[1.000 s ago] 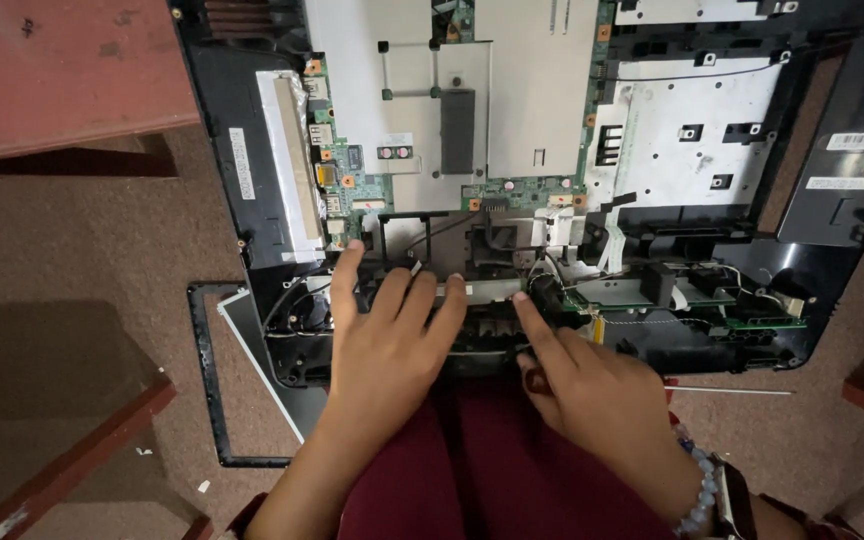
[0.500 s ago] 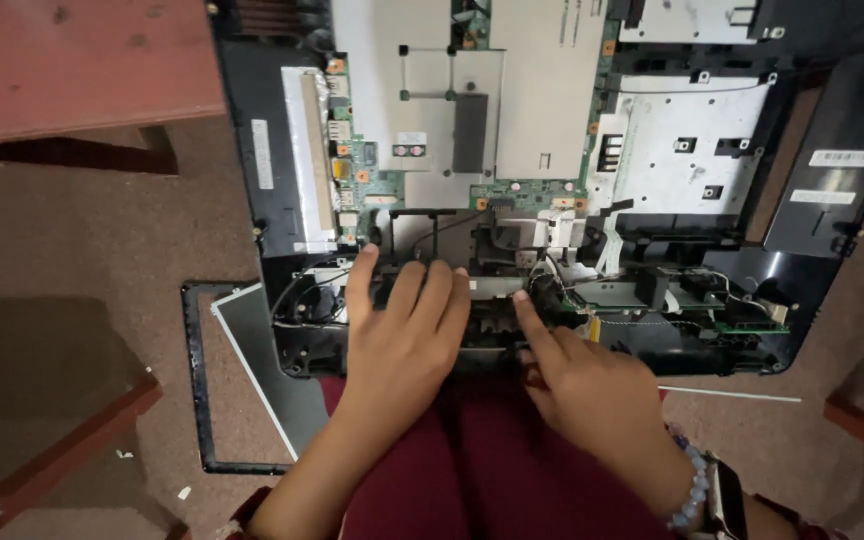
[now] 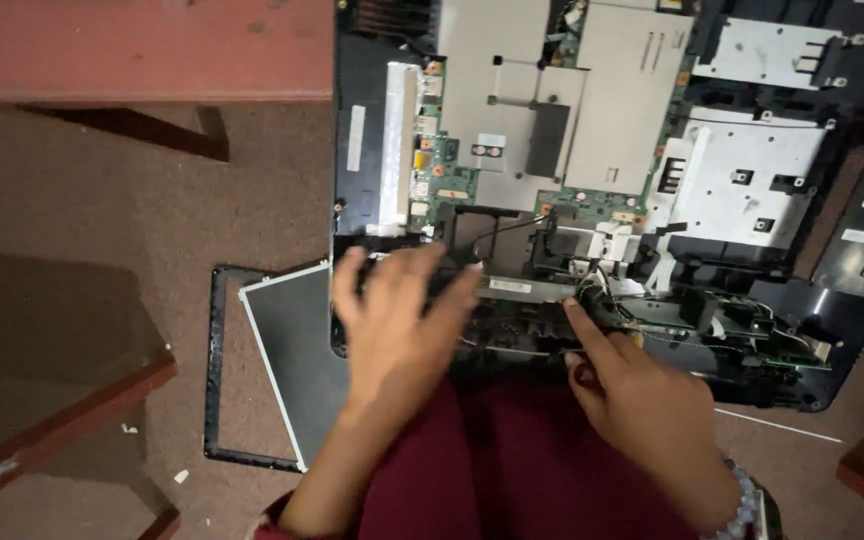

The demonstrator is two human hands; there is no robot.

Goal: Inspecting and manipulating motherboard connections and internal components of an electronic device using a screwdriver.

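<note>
Both hands are working at the near edge of an opened computer chassis (image 3: 592, 200) that is lying on brown carpet (image 3: 152, 250). The left hand (image 3: 397, 320) is spreading flat, fingers released and blurred, over the dark lower frame beside a narrow grey strip (image 3: 527, 289); it is grasping nothing. The right hand (image 3: 642, 400) is extending its index finger to touch a cluster of wires (image 3: 607, 290) near that strip, other fingers loosely curled. A detached display panel (image 3: 297, 350) is resting left of the chassis, inside a black bezel frame (image 3: 217, 380). Red wooden furniture (image 3: 132, 50) is standing at upper left.
</note>
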